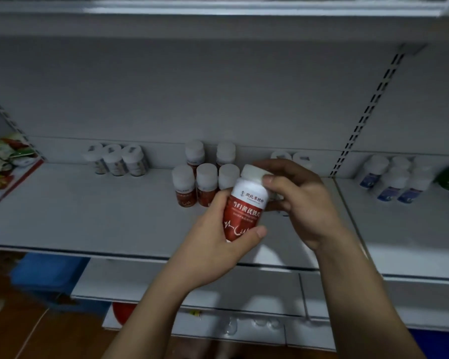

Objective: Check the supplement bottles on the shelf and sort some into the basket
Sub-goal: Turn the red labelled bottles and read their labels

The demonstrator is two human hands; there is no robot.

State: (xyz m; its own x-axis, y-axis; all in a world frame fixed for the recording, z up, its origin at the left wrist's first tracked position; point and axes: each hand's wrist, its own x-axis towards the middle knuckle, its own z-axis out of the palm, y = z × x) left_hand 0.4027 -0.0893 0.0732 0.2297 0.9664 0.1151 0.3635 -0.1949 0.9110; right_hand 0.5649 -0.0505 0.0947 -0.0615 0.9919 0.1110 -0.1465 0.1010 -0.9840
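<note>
I hold a red-and-white supplement bottle (244,206) with a white cap above the white shelf (88,208). My left hand (213,244) grips its lower body from below, thumb across the red label. My right hand (296,200) is closed around its cap and shoulder. Just behind it stands a cluster of several matching red-label bottles (195,182). A group of white bottles with pale labels (119,160) stands at the back left. Blue-label bottles (394,180) stand on the neighbouring shelf section to the right. No basket can be identified.
Colourful packets (3,161) fill the far left. More white caps (290,156) peek out behind my right hand. A slotted upright (366,112) divides the shelf sections. Lower shelves (244,288) and a blue box (44,273) lie below, beside a wooden floor.
</note>
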